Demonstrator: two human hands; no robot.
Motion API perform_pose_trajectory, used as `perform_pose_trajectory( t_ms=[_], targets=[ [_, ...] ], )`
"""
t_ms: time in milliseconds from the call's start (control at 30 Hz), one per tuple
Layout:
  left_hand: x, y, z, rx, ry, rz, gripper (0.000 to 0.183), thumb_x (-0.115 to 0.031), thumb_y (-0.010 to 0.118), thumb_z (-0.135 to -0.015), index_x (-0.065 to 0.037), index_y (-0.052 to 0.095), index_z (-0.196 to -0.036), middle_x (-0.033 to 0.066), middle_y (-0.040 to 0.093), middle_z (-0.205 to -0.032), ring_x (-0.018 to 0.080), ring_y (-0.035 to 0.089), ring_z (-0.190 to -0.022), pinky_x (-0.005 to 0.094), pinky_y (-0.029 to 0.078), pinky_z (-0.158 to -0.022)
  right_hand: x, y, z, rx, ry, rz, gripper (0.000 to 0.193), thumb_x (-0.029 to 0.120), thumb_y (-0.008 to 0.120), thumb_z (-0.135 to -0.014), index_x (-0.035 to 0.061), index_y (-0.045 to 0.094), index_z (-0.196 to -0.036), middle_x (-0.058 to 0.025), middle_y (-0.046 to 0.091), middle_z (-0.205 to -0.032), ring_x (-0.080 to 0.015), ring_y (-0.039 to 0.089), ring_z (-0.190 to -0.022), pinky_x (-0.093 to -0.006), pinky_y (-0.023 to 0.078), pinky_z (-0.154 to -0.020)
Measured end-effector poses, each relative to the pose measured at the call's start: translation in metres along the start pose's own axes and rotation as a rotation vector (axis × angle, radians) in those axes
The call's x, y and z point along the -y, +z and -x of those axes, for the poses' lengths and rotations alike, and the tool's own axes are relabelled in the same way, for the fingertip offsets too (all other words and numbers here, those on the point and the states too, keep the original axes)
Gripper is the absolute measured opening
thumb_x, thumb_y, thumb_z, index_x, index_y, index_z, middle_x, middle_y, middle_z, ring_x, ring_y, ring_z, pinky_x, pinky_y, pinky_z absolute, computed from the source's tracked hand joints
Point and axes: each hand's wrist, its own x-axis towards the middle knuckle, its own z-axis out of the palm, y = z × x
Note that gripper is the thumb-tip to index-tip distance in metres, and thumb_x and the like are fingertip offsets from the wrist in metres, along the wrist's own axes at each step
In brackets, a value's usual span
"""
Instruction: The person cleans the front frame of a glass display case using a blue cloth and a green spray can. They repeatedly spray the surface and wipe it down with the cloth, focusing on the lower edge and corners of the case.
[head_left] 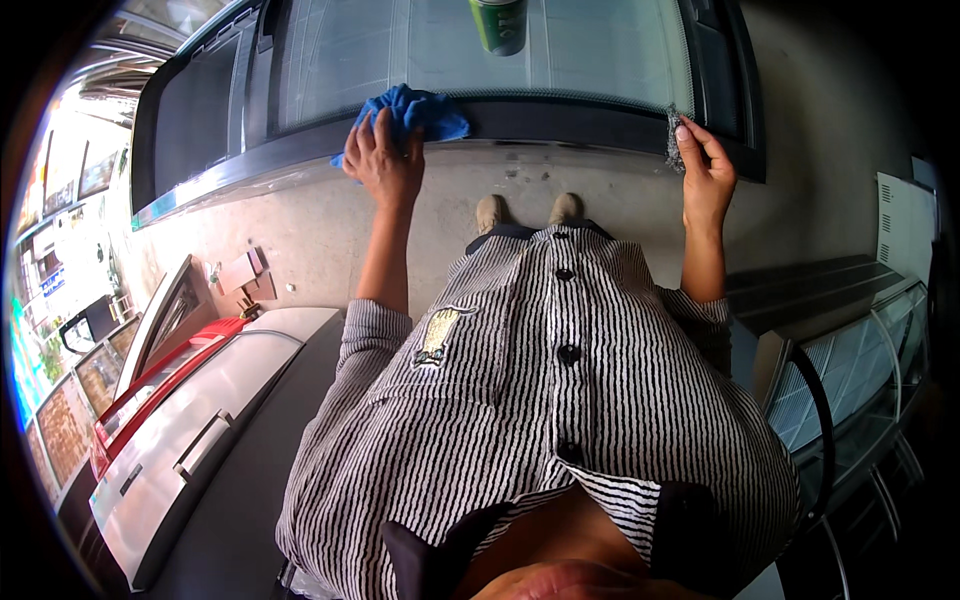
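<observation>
My left hand (386, 165) presses a crumpled blue cloth (425, 115) against the dark front frame of a glass-topped case (570, 122), its fingers bent over the fabric. Between the thumb and fingers of my right hand (707, 170) is a grey steel wool scourer (673, 142). It is held at the same frame, further right, near the corner of the glass. A green can (499, 27) stands on the glass between and beyond my hands, cut off by the upper picture edge.
My shoes (566, 207) are on the concrete floor (310, 225) close to the case. At the lower left is a white and red appliance (215, 400) with a handle. Another case with curved glass (850, 370) stands at the right, beside a white vented panel (905, 222).
</observation>
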Motion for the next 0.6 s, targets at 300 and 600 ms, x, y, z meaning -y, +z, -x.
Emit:
perform_pose_trajectory(
  t_ms=[300, 600],
  targets=[
    [-0.097, 0.004, 0.02, 0.099, 0.105, 0.026, 0.067, -0.049, 0.081, -0.071, -0.018, 0.06, -0.126, 0.0067, 0.054, -0.137, 0.0308, 0.044, -0.13, 0.0579, 0.024, -0.105, 0.001, -0.005, 0.007, -0.026, 0.04, 0.098, 0.023, 0.013, 0.072, -0.092, 0.0006, 0.073, -0.112, -0.0013, 0.072, -0.098, -0.0051, 0.062, -0.088, -0.0196, 0.048, -0.081],
    [-0.189, 0.042, 0.011, 0.206, 0.567, 0.381, 0.045, -0.011, 0.064, -0.076, -0.03, 0.065, -0.117, 0.002, 0.064, -0.118, 0.0279, 0.057, -0.109, 0.0474, 0.039, -0.09, -0.003, -0.01, 0.017, -0.096, 0.149, -0.18, 0.024, 0.011, 0.07, -0.093, -0.0021, 0.07, -0.113, -0.004, 0.07, -0.105, -0.0096, 0.063, -0.095, -0.0236, 0.049, -0.086]
  ],
)
